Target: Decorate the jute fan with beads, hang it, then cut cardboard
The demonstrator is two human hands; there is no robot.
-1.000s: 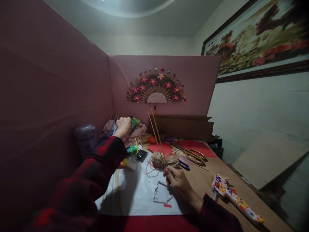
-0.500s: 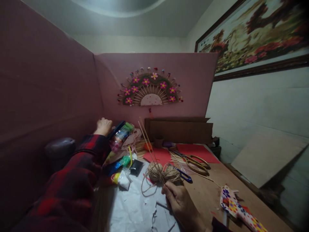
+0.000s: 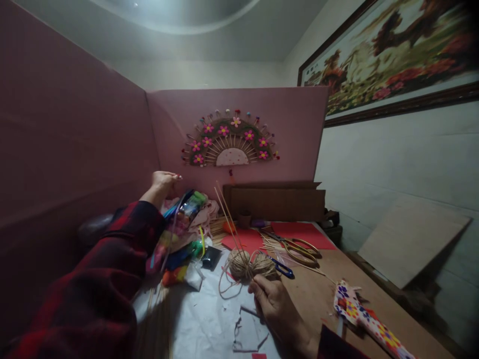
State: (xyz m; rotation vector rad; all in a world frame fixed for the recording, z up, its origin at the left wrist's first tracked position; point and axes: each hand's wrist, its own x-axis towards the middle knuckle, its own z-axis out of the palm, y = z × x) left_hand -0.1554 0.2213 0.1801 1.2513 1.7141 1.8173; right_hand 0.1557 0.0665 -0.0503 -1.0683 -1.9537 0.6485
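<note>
My right hand (image 3: 275,304) is closed around thin wooden sticks (image 3: 231,222) that rise up and to the left, in front of two balls of twine (image 3: 239,264). A loop of twine lies beside the balls on white paper. My left hand (image 3: 162,183) is raised over the left pile, fingers pinched. A small reddish and pale spot shows at its fingertips; what it holds cannot be made out. Below it lie plastic packets of coloured material (image 3: 190,205), a small black packet (image 3: 211,258) and a white packet (image 3: 194,275).
Gold-handled scissors (image 3: 301,249) and blue-handled snips (image 3: 282,269) lie right of the twine. Behind are red sheets (image 3: 303,234) and a cardboard strip (image 3: 277,203). A flower-patterned piece (image 3: 359,309) lies at right. A decorated fan (image 3: 232,137) hangs on the pink panel (image 3: 292,119).
My left hand has lifted and turned to the right, with its fingertips now showing. An orange packet is now uncovered at the lower left. My right hand still grips the sticks.
</note>
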